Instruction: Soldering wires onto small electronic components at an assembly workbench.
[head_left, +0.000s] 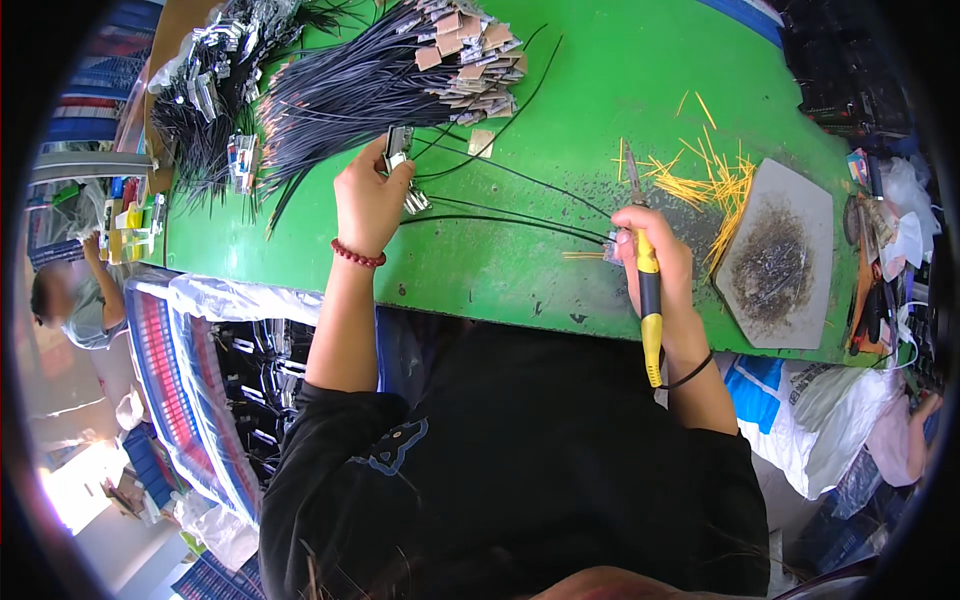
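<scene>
My left hand (366, 205) pinches a small silvery metal part (398, 146) between thumb and fingers. Thin black cables (530, 219) run from beside it across the green tabletop to my right hand (664, 258). That hand is closed around a yellow and black soldering iron (651, 300), its metal tip pointing away from me. At its fingertips is a small silvery connector (612, 249) where the cables end; whether the fingers grip it I cannot tell. A few thin orange strands (583, 255) lie beside the connector.
A large bundle of black cables (350, 95) with brown tabs lies at the far left, beside a tangled heap of wires (205, 110). Thin yellow sticks (725, 185) are scattered near a grey slab (815, 215) with dark residue. Hand tools (868, 310) lie at the right edge.
</scene>
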